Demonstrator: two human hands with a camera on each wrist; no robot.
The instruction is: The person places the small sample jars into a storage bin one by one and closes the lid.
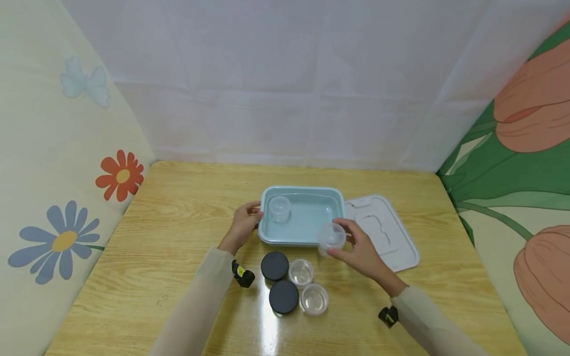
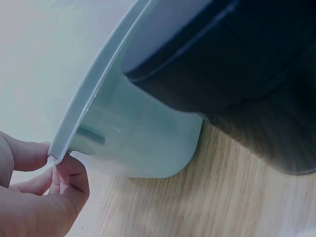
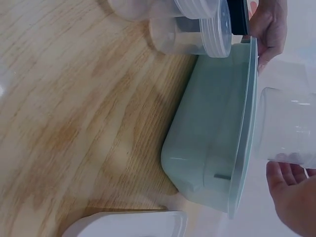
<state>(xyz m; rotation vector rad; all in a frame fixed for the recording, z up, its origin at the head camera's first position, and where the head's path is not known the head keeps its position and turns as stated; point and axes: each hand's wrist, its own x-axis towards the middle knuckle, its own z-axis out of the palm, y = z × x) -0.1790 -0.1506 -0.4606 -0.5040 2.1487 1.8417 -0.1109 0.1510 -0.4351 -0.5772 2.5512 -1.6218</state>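
Head, left hand: left hand [image 1: 242, 222] grasps the rim of the blue-green tub [image 1: 305, 212] at its left end.
Head, right hand: right hand [image 1: 358, 247] grasps a clear jar [image 1: 330, 237] at the tub's near right corner.
Head, tub contents: one clear cup [image 1: 280, 209], left side.
Head, table: two black-topped jars [image 1: 284, 296] and two clear containers [image 1: 314, 299] before the tub; white lid [image 1: 387, 232] at right.
Left wrist, rim: pinched between thumb and fingers.
Right wrist, jar: fingertips on its side.

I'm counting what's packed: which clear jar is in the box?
The clear jar at the box's left end; the right hand holds another, two stand on the table.
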